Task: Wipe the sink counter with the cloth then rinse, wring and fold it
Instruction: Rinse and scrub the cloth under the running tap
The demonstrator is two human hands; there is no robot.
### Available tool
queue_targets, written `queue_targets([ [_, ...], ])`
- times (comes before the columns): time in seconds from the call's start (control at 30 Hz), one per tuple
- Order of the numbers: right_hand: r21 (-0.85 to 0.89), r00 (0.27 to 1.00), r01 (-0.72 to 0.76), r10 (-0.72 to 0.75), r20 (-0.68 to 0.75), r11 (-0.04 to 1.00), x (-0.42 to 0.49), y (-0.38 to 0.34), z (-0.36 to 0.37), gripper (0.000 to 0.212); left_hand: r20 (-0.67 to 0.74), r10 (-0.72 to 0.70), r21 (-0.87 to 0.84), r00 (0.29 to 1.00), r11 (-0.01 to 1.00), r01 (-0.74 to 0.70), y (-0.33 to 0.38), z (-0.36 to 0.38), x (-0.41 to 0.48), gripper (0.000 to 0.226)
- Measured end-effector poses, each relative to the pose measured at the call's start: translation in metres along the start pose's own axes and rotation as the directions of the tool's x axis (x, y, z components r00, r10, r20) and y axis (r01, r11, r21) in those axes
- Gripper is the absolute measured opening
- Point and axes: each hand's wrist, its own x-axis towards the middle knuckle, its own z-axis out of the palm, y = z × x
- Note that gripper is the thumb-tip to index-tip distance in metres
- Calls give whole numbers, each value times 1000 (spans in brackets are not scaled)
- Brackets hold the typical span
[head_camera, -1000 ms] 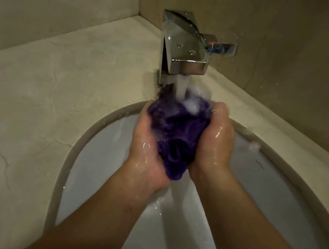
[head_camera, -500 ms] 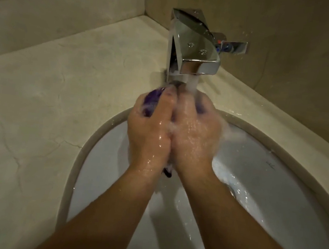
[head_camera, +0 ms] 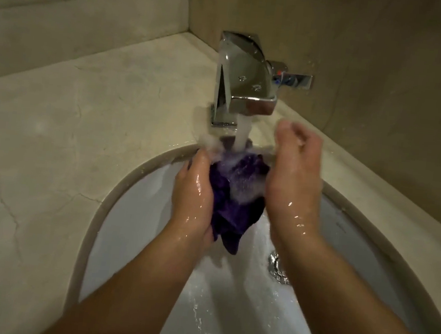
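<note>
A wet purple cloth is bunched up over the white sink basin, right under the running stream from the chrome faucet. My left hand grips the cloth from the left, fingers wrapped round its far side. My right hand is at the cloth's right side. Its heel is against the fabric, while its loosely curled fingers are lifted clear near the spout. The cloth's lower tip hangs below my palms. Both hands and forearms are wet.
The beige stone counter surrounds the basin, with walls close behind and to the right. The faucet lever sticks out to the right. The metal drain shows beside my right wrist, and water runs down the bowl.
My hands were pressed together over the cloth half a second ago. Now they have parted, the right hand's fingers have lifted off, and the cloth shows again under the stream.
</note>
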Motion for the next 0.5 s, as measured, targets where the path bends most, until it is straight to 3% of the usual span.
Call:
queue_targets([
  [0.07, 69, 999, 24, -21, -42, 997, 12, -19, -5, 67, -12, -66, -16, 998, 998, 66, -4, -1, -3, 59],
  [0.13, 85, 999, 29, -27, -25, 996, 21, -35, -4, 72, -23, -94, -5, 995, 996, 94, -8, -3, -2, 46],
  [0.2, 69, 999, 35, -34, -14, 997, 24, -43, -3, 64, -37, -121, 7, 992, 993, 122, -9, -1, -4, 37],
  [0.37, 60, 995, 69, -64, -76, 996, 21, -45, -7, 49, 16, -143, -31, 990, 989, 143, -8, 3, -3, 41],
  [0.5, 41, 994, 107, -106, -17, 993, 5, -43, -3, 39, 36, -130, -46, 991, 990, 131, -11, -1, 0, 61],
])
